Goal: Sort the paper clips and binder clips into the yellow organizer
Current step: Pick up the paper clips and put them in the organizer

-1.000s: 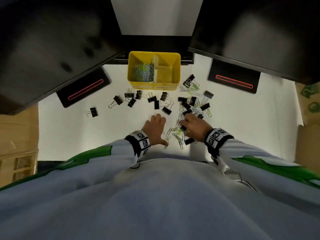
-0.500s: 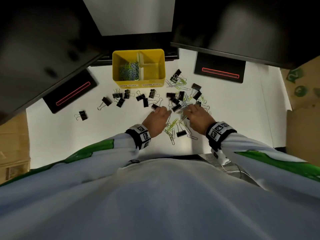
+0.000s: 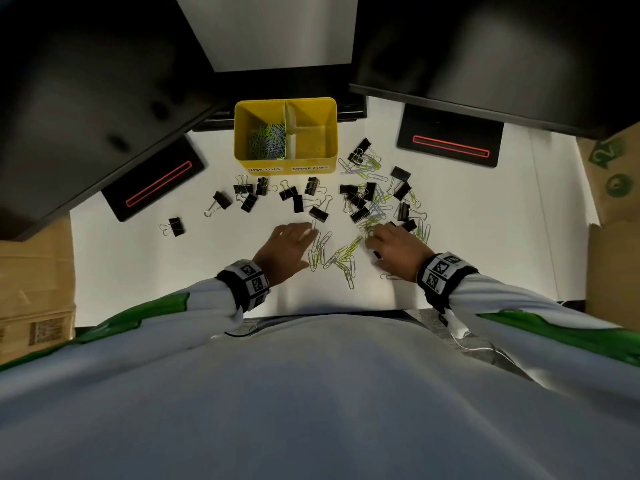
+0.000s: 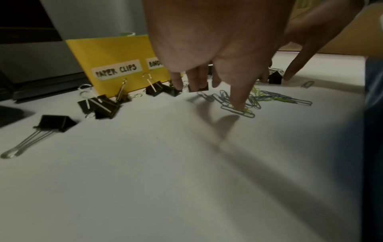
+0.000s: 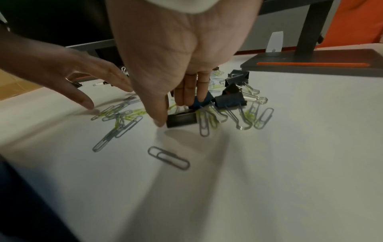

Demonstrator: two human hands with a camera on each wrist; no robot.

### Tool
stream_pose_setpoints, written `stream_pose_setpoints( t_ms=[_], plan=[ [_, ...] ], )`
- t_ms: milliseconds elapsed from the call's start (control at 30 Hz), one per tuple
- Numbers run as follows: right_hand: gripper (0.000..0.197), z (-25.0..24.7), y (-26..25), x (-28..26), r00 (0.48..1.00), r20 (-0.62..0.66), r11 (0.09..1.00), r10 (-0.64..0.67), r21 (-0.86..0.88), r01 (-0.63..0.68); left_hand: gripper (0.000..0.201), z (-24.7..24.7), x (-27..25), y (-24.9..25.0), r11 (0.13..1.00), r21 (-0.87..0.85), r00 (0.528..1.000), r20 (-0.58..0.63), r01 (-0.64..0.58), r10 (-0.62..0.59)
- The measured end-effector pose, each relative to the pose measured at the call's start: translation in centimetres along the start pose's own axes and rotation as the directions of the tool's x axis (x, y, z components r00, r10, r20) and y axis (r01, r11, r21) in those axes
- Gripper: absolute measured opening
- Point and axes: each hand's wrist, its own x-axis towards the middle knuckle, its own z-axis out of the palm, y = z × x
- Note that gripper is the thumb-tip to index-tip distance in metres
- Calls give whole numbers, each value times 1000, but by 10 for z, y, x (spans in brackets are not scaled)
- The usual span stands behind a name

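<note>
While the left hand (image 3: 289,249) lies with fingers extended and relaxed, gripping nothing, its thumb tip presses a blue-grey paper clip (image 4: 238,111) at the left edge of the loose paper clips (image 3: 341,258) spread between both hands. The right hand (image 3: 394,247) has its fingers reaching down onto the mixed pile, fingertips touching a black binder clip (image 5: 181,120), the thumb just beside that clip's left end; a closed grip on it cannot be confirmed. A single paper clip (image 5: 168,158) lies apart, nearer than the pile. Farther out, black binder clips (image 3: 298,199) lie scattered in a row across the white table (image 3: 485,237). At the far centre stands the yellow organizer (image 3: 285,133): its left compartment, labelled PAPER CLIPS, contains paper clips. Two black monitor bases (image 3: 450,140) flank it.
</note>
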Motion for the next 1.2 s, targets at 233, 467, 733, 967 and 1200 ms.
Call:
stream_pose_setpoints(
  t_ms=[233, 467, 733, 967, 1200],
  plan=[
    [95, 3, -42, 33, 996, 70, 998, 57, 35, -60, 85, -9, 15, 23, 959, -123, 965, 93, 256, -246],
    [64, 5, -50, 51, 994, 112, 999, -16, -35, 20, 48, -4, 29, 31, 943, -276, 982, 75, 187, -173],
    [34, -2, -45, 55, 993, 107, 998, -52, 22, 50, 16, -1, 29, 28, 963, -185, 979, 98, 195, -179],
    [11, -35, -31, 62, 999, 43, 968, 7, 249, -18, 13, -3, 19, 2, 908, -332, 967, 94, 254, -236],
    [6, -113, -52, 121, 956, -244, 805, 164, 593, 13, 4, -57, -12, -32, 672, -705, 864, -173, 227, -474]
  ],
)
